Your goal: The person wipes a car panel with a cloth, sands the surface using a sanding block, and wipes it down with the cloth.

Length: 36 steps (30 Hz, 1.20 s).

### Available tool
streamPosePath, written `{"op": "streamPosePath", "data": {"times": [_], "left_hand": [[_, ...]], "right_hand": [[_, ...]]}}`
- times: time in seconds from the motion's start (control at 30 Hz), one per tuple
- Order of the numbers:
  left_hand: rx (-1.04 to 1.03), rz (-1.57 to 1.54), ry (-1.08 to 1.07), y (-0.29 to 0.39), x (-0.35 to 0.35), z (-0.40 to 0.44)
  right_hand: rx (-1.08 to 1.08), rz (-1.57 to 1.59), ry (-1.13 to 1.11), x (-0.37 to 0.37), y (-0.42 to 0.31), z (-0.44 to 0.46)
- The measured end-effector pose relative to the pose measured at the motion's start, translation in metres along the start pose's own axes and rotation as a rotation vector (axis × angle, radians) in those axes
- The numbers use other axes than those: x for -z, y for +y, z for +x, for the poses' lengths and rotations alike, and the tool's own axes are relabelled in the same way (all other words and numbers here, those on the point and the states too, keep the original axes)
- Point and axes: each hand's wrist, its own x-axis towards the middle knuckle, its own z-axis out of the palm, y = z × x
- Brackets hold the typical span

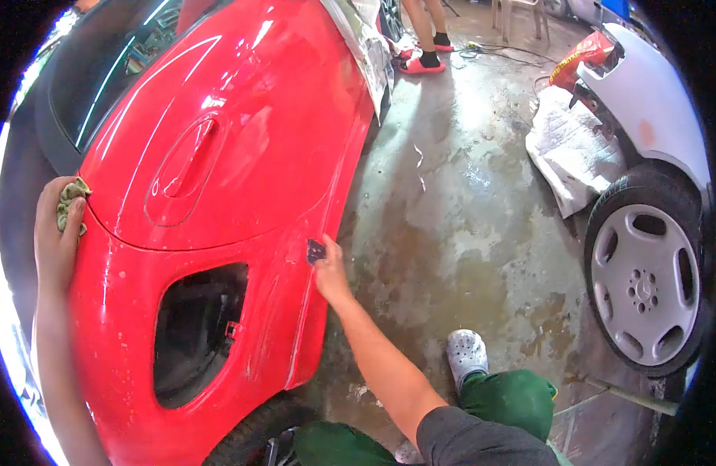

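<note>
— Dark grey fabric sleeve (486,440) and green trousers (509,404) come nearest; what is biggest beyond them?

— Glossy red painted car body (296,101), filling much of the left side; a black rounded recess (198,334) lies toward its near end, and a raised red scoop (191,159) sits farther up.

— And across the wet-looking grey floor (451,264)?

— Pale car panel (668,116) over a silver wheel (645,287) with oblong holes; a crumpled white sheet (571,147) lies just beside that.

— Where are the hands?

— Left hand (55,225) at the red body's left side, fingers curled closely round a crumpled green cloth (72,203); right hand (333,272) at its right edge, fingers and thumb pinching a small dark rectangular pad (316,251); that pad seems to rest on the red paint, though how firmly I cannot tell.
</note>
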Motion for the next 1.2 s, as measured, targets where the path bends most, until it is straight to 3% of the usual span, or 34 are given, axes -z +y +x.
{"op": "streamPosePath", "data": {"times": [0.1, 0.2, 0.3, 0.4, 0.5, 0.6, 0.73, 0.83, 0.93, 1.2], "left_hand": [[0.01, 0.009, -0.026, 0.001, 0.002, 0.001], [-0.008, -0.029, -0.03, 0.002, 0.002, 0.003], [0.037, -0.018, -0.036, 0.01, 0.002, 0.002], [0.001, 0.048, 0.012, 0.008, 0.0, 0.002], [0.09, 0.016, -0.028, 0.01, 0.001, 0.0], [0.122, -0.038, -0.062, 0.009, 0.002, 0.003], [0.162, -0.091, -0.053, 0.015, 0.001, 0.002], [0.151, -0.104, -0.058, 0.011, -0.001, 0.001], [0.175, -0.114, -0.072, 0.013, 0.001, 0.002], [0.121, -0.072, -0.074, 0.016, 0.002, 0.002]], "right_hand": [[-0.046, 0.191, -0.334, -0.021, -0.064, -0.026], [0.364, 0.222, -0.342, -0.011, -0.123, -0.04], [0.503, 0.109, -0.362, -0.006, -0.107, -0.034], [0.107, 0.117, -0.35, -0.013, -0.037, -0.017], [-0.008, 0.157, -0.323, -0.008, -0.062, -0.013], [0.33, 0.267, -0.312, 0.001, -0.128, -0.027], [0.613, 0.098, -0.413, 0.017, -0.124, -0.015], [0.411, 0.03, -0.323, 0.011, -0.076, -0.003], [0.43, 0.119, -0.268, 0.005, -0.098, -0.011], [0.78, 0.311, -0.385, 0.011, -0.221, -0.013]]}}
